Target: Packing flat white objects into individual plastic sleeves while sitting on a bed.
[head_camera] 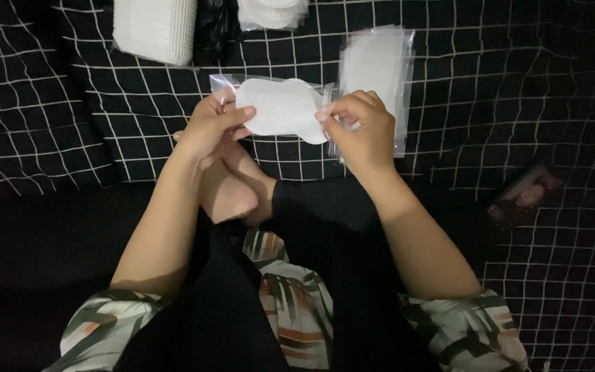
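A white oval pad [282, 108] lies inside a clear plastic sleeve [223, 83], held up in front of me over a black cloth with a white grid. My left hand [208, 127] pinches the left end of the pad and sleeve. My right hand [361, 129] pinches the right end of the sleeve between thumb and fingers. Both hands are closed on the same packet.
A stack of clear sleeves [377, 65] lies just behind my right hand. A pile of white pads [154, 27] sits at the back left, another bag of white pads [273, 12] at the top middle. A small dark card [525, 196] lies to the right. My legs and a foot [232, 189] are below.
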